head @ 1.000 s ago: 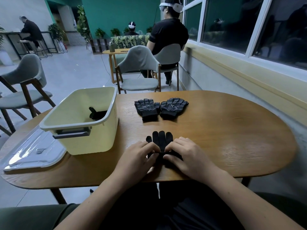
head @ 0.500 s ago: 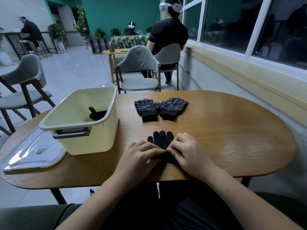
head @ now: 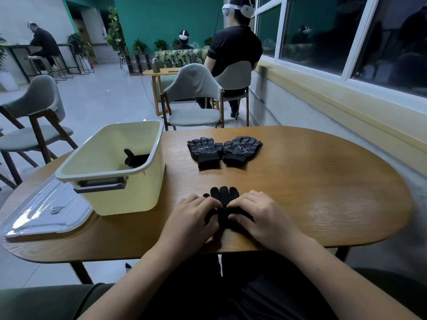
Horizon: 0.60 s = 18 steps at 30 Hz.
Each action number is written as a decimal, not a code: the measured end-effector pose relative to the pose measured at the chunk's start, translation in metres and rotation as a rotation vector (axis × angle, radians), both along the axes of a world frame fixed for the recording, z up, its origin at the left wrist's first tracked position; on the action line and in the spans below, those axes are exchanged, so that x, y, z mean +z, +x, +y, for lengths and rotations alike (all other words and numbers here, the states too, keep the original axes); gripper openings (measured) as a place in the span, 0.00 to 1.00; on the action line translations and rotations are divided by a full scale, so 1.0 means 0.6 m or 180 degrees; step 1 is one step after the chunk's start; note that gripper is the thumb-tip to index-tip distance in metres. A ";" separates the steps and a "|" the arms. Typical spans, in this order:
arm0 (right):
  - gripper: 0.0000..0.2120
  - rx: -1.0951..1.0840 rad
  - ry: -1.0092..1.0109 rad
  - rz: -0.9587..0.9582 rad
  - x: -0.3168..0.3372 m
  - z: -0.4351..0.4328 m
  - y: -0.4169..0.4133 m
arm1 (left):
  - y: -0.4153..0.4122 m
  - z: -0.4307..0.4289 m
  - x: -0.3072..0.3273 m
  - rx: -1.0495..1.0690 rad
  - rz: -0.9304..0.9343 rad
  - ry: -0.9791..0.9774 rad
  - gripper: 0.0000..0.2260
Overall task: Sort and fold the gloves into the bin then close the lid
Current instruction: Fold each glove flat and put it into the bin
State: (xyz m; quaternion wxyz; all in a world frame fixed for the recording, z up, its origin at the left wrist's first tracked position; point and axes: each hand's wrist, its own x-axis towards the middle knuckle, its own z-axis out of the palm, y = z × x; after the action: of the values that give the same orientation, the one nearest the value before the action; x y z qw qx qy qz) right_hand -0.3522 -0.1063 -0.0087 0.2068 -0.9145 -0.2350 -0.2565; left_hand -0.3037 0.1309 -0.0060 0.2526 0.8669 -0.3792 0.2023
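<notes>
From my head camera, looking down over the bench, I have both hands on a plain black glove lying at the near edge in front of me. My left hand and right hand meet over its middle, fingers curled and bunching the fabric between them, so each is grasping the glove. Only its fingertips stick out on the far side, and I cannot tell whether a second glove is stacked beneath it. I judge this to be the fold for this glove, not yet finished. To the left stands the pale yellow bin, open, with one dark glove in the bin resting against its right wall, so at least one piece is already put away. Farther out, near the middle of the bench, the dotted pair lies flat side by side, cuffs toward me, just touching, unfolded and untouched. The clear lid lies flat on the bench at the near left, beside the bin and off it. So the job looks to be in its early-to-middle part: this glove needs folding and placing, then the dotted pair, then the lid goes on.
</notes>
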 end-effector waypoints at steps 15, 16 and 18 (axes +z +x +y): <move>0.08 -0.0089 0.0140 0.0057 -0.004 -0.001 0.003 | 0.004 0.004 -0.001 -0.0172 -0.0074 0.0057 0.13; 0.09 -0.0127 0.0097 -0.0021 -0.005 -0.001 0.003 | 0.004 0.002 -0.001 -0.0134 -0.0084 0.0050 0.13; 0.10 -0.0216 0.0035 -0.0144 -0.005 -0.001 0.003 | 0.005 -0.001 0.000 -0.0052 -0.0070 0.0098 0.13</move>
State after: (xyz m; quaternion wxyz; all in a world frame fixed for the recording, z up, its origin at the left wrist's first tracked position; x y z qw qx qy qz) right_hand -0.3507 -0.1068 -0.0115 0.1977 -0.9147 -0.2071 -0.2852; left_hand -0.3007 0.1301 -0.0063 0.2368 0.8653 -0.3920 0.2039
